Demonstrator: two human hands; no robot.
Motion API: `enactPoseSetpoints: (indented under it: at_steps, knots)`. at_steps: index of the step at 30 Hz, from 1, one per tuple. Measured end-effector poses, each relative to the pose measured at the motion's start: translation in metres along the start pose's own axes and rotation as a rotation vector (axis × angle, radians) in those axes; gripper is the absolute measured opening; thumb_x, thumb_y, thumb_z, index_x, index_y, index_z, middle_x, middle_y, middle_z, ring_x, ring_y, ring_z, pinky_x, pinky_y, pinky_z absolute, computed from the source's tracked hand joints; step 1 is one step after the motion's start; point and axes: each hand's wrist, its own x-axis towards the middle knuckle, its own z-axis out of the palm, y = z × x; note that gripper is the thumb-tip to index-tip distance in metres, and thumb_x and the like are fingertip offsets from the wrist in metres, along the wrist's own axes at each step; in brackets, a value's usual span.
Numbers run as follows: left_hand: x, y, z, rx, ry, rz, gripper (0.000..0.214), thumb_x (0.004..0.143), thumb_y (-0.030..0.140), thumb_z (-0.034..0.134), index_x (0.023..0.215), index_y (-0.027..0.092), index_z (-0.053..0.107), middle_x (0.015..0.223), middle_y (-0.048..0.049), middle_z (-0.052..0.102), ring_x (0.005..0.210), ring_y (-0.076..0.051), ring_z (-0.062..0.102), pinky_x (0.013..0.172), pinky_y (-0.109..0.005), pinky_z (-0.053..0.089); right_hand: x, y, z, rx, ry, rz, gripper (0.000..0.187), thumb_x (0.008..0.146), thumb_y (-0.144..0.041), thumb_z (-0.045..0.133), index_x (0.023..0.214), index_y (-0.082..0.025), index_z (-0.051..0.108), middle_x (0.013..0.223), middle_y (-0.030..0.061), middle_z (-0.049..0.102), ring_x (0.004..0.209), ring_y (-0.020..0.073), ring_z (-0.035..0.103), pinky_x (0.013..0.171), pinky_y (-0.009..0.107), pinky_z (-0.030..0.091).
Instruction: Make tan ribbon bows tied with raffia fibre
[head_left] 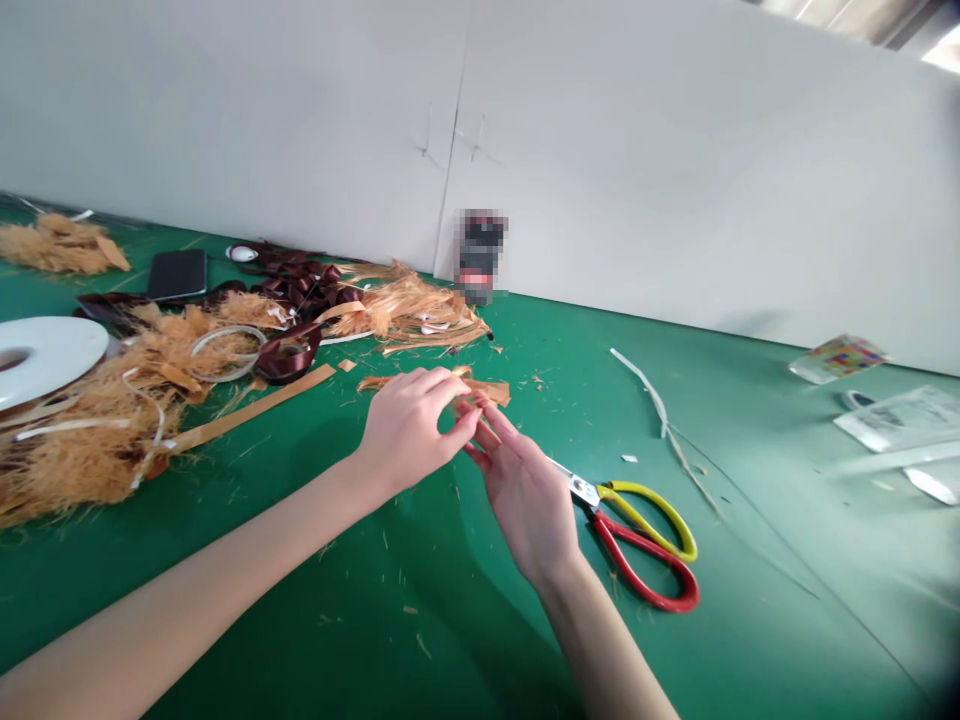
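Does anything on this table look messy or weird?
Yes! On the left, tan fibers lie in shaggy, frayed heaps, and dark brown ribbon sits in a jumble. Loose bits are scattered over the green table. Something by the wall shows only as blocky squares, so I can't tell what it is.

Table (pixel 390 640): green. Strip (pixel 495 392), centre: tan. Scissors (pixel 586 490), four o'clock: handled yellow and red. Spool (pixel 64 355), nine o'clock: white. Ribbon (pixel 300 282), between nine and ten: dark brown. Packet (pixel 840 358), three o'clock: multicoloured patchwork.
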Motion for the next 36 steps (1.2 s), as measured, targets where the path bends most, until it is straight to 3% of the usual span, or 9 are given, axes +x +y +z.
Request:
enactPoseSetpoints:
  at_steps: [6,11,16,20,22,28,31,34,36]
  knots:
    - [-0.003,-0.002,0.001,0.078,0.013,0.134,0.019,0.091,0.020,0.052,0.079,0.017,0.067,0.085,-0.0045,0.075,0.077,-0.019,0.067,0.070,-0.031,0.049,-0.001,0.004,-0.001,-0.176,0.047,0.003,0.036,0.078,-0.027,0.071,0.114,-0.030,0.070,0.134,-0.0028,0.062,0.135,0.0203,0.045,0.115,0.038,0.028]
    - [-0.005,-0.019,0.001,0.277,0.019,0.242,0.021,0.093,0.016,0.049,0.083,0.017,0.067,0.082,-0.0043,0.075,0.072,-0.017,0.068,0.064,-0.029,0.046,-0.007,-0.003,-0.003,-0.134,0.156,0.024,0.019,0.073,-0.027,0.068,0.089,-0.022,0.078,0.116,0.0037,0.073,0.125,0.0262,0.055,0.109,0.041,0.035]
    - [-0.002,-0.037,-0.006,0.243,0.066,0.088,0.016,0.091,0.018,0.054,0.082,0.019,0.067,0.083,-0.0020,0.075,0.072,-0.018,0.068,0.063,-0.028,0.048,-0.007,-0.009,-0.019,-0.131,0.434,0.053,0.020,0.072,-0.033,0.060,0.079,-0.022,0.076,0.096,0.0063,0.077,0.110,0.0274,0.062,0.088,0.038,0.043]
    - [0.001,-0.037,-0.012,0.105,0.051,0.020,0.012,0.088,0.018,0.058,0.081,0.019,0.068,0.082,-0.0016,0.075,0.074,-0.018,0.069,0.065,-0.028,0.050,-0.008,-0.010,-0.027,-0.205,0.522,0.044,0.021,0.068,-0.034,0.060,0.075,-0.020,0.075,0.086,0.0071,0.076,0.100,0.0271,0.063,0.074,0.034,0.043]
    - [0.001,-0.036,-0.013,0.075,0.047,-0.024,0.012,0.087,0.017,0.059,0.080,0.019,0.068,0.081,-0.0020,0.075,0.073,-0.018,0.068,0.062,-0.028,0.050,-0.011,-0.011,-0.026,-0.226,0.505,-0.022,0.019,0.069,-0.034,0.060,0.068,-0.021,0.074,0.086,0.0069,0.076,0.100,0.0274,0.063,0.074,0.034,0.042]
    - [-0.002,-0.040,-0.011,0.074,0.002,-0.057,0.016,0.086,0.017,0.061,0.073,0.021,0.070,0.078,-0.0011,0.076,0.073,-0.018,0.067,0.062,-0.028,0.048,-0.024,-0.022,-0.026,-0.293,0.491,-0.441,0.030,0.081,-0.033,0.052,0.066,-0.025,0.076,0.086,0.0042,0.076,0.105,0.0268,0.062,0.089,0.039,0.041]
    - [-0.002,-0.033,-0.011,-0.038,-0.007,-0.053,0.012,0.084,0.017,0.065,0.075,0.021,0.072,0.081,-0.0011,0.076,0.076,-0.018,0.068,0.067,-0.029,0.051,-0.022,-0.024,-0.028,-0.522,0.445,-0.475,0.017,0.082,-0.032,0.060,0.087,-0.029,0.076,0.105,0.0027,0.073,0.112,0.0260,0.058,0.094,0.041,0.041]
    - [0.000,-0.016,-0.014,-0.219,-0.076,-0.111,0.008,0.082,0.017,0.068,0.077,0.020,0.073,0.083,-0.0011,0.077,0.081,-0.019,0.068,0.073,-0.031,0.052,-0.015,-0.019,-0.027,-1.038,0.296,-0.628,0.039,0.076,-0.030,0.072,0.114,-0.031,0.068,0.129,0.0061,0.061,0.123,0.0278,0.048,0.102,0.048,0.038]
    - [0.003,-0.004,-0.017,-0.329,-0.137,-0.190,0.005,0.081,0.017,0.069,0.078,0.019,0.073,0.083,-0.0016,0.076,0.083,-0.020,0.068,0.076,-0.032,0.052,-0.009,-0.012,-0.026,-1.343,0.194,-0.766,0.044,0.078,-0.026,0.070,0.121,-0.029,0.066,0.143,0.0084,0.049,0.130,0.0293,0.037,0.107,0.052,0.033]
